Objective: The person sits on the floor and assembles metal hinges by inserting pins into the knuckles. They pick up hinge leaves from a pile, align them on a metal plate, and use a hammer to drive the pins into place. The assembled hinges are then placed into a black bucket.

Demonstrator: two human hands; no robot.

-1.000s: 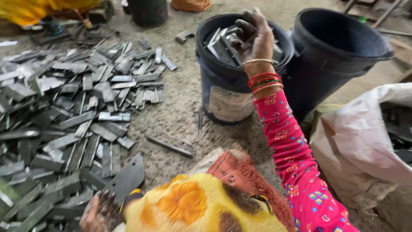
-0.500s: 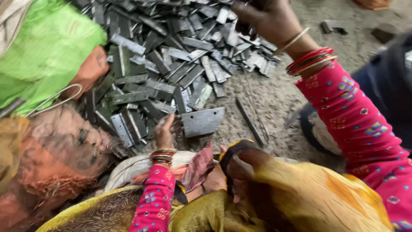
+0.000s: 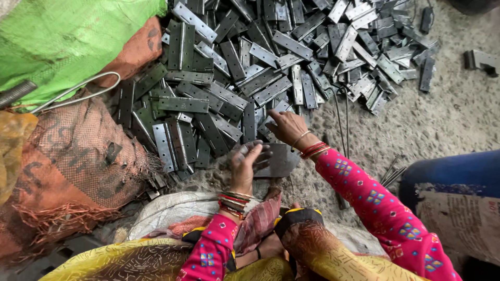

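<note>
Only the head view to go on here, looking straight down at the floor. My left hand (image 3: 244, 165) sits just in front of my knees with its fingers (image 3: 253, 152) curled around the near edge of a flat grey metal plate (image 3: 278, 160), so that one is gripped. The plate lies low over the gritty concrete floor (image 3: 442, 119), right at the near edge of the big heap.

My right hand (image 3: 286, 127) is just past the plate, palm down on the pile of metal hinges (image 3: 250, 78). Its fingers are spread and resting on the hinges at the near side of the heap; I honestly can't tell whether they've got hold of one or are just lying on top.

The hinge pile covers most of the far half of the floor, with loose pieces thinning out toward the far right corner. One stray metal bracket (image 3: 482, 60) sits on its own near the right edge. On the left side there's a green sack (image 3: 62, 36) at the far corner and an orange mesh sack (image 3: 78, 156) closer in, both touching the pile. A blue bucket (image 3: 458, 174) with a pale sack beside it shows at the near right edge. A couple of thin wires (image 3: 341, 119) lie on the floor just right of my right wrist.
</note>
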